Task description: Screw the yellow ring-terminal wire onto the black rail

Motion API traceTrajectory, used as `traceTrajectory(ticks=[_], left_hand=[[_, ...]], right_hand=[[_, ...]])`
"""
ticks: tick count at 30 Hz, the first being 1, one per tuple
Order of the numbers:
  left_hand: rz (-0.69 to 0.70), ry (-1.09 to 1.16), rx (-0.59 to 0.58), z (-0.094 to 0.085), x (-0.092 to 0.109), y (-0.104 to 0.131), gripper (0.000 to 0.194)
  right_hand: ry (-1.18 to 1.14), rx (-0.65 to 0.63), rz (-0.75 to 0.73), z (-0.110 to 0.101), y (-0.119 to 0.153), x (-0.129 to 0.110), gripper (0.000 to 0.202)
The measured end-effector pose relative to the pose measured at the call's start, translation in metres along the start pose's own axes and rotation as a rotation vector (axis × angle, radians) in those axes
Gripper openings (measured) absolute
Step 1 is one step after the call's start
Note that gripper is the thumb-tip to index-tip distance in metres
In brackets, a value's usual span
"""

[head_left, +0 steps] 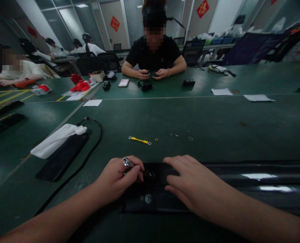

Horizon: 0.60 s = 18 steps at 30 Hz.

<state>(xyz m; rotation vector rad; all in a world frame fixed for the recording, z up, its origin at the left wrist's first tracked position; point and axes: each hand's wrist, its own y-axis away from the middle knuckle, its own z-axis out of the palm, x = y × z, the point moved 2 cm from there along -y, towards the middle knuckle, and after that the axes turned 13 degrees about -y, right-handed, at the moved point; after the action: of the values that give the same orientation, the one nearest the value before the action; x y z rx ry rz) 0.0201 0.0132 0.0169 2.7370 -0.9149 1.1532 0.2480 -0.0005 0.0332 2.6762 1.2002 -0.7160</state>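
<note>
My left hand (123,177) is closed in a pinch over the left end of a long glossy black panel (241,179). A thin dark tip (148,173) pokes out from its fingertips, and what it belongs to is hidden. Shiny silver metal (126,162) shows at the index finger; I cannot tell whether it is a ring. My right hand (188,182) rests on the panel with fingers apart and slightly curved, holding nothing. Between the hands and below them, a round screw-like fitting (148,198) shows on the panel. Beyond lie a short yellow lead with ring terminals (140,140) and a small brass-coloured nut or washer (156,139).
At left lie a white power bank (56,140) and a dark phone (62,158), with a black cable (89,157) curving past them. Across the green table (203,118) a person (153,54) handles small parts. Paper sheets (92,103) and red pieces (80,84) lie farther off.
</note>
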Motion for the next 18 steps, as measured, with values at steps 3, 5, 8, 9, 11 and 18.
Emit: traceTrajectory(ticks=[3,5,8,9,11,18], left_hand=[[-0.032,0.083,-0.011,0.0017,-0.0024,0.0010,0.020],[-0.043,0.126,-0.012,0.0018,-0.0027,0.0010,0.021],[-0.028,0.119,-0.016,-0.0004,-0.0007,0.0002,0.021],[-0.015,0.101,-0.023,-0.0014,0.0004,-0.0001,0.021],[0.008,0.064,-0.042,-0.0034,0.0022,-0.0007,0.022],[0.065,0.007,-0.064,-0.0052,0.0038,-0.0007,0.025]], right_hand=[[0.003,0.005,-0.004,0.0007,0.0005,0.0004,0.015],[0.009,0.005,-0.005,0.0010,0.0007,0.0006,0.016],[0.007,-0.002,-0.002,0.0006,0.0010,0.0006,0.016],[0.005,-0.004,0.000,0.0003,0.0011,0.0006,0.016],[0.001,-0.008,0.002,0.0000,0.0012,0.0005,0.016],[-0.009,0.018,-0.014,0.0009,0.0012,0.0011,0.013]])
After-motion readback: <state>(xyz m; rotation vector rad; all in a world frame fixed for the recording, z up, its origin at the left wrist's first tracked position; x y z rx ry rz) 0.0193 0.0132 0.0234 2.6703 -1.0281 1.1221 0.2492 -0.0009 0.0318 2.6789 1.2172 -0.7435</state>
